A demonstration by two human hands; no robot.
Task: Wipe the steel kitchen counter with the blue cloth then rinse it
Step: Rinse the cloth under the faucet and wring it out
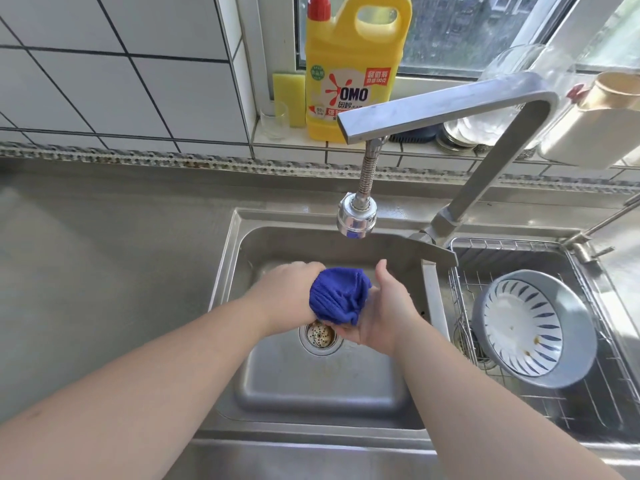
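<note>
Both forearms were stretched over the sink (227, 271), where the blue cloth (339, 294) was bunched between left hand (287, 292) and right hand (384, 306), fingers curled round it; it was best squeezed directly beneath the faucet head (356, 220).

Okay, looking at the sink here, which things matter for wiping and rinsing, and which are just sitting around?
In use: blue cloth, bunched between left hand and right hand; tap; left basin; steel counter.

Lying about: detergent jug, sponge, glass, bowl in wire rack.
</note>
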